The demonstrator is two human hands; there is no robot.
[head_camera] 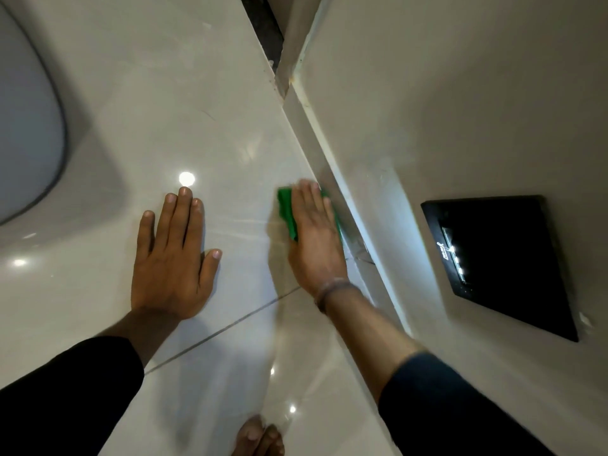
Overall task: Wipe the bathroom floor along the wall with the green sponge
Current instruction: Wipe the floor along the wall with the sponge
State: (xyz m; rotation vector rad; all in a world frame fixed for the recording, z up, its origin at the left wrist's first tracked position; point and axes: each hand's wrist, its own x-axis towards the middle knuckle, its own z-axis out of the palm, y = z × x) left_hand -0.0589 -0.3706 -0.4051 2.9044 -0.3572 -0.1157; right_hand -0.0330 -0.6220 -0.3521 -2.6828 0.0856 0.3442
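Note:
The green sponge (pixel 287 210) lies flat on the glossy pale floor tile (pixel 204 103), right against the base of the wall (pixel 460 93). My right hand (pixel 314 238) presses down on top of it with fingers together, covering most of it; green shows at the left edge and past the fingertips. My left hand (pixel 174 258) rests flat on the floor to the left, fingers spread, holding nothing.
A white toilet (pixel 26 133) stands at the far left. A black shiny panel (pixel 503 261) is set into the wall on the right. A dark gap (pixel 263 28) runs at the top by a corner. Bare toes (pixel 258 437) show at the bottom.

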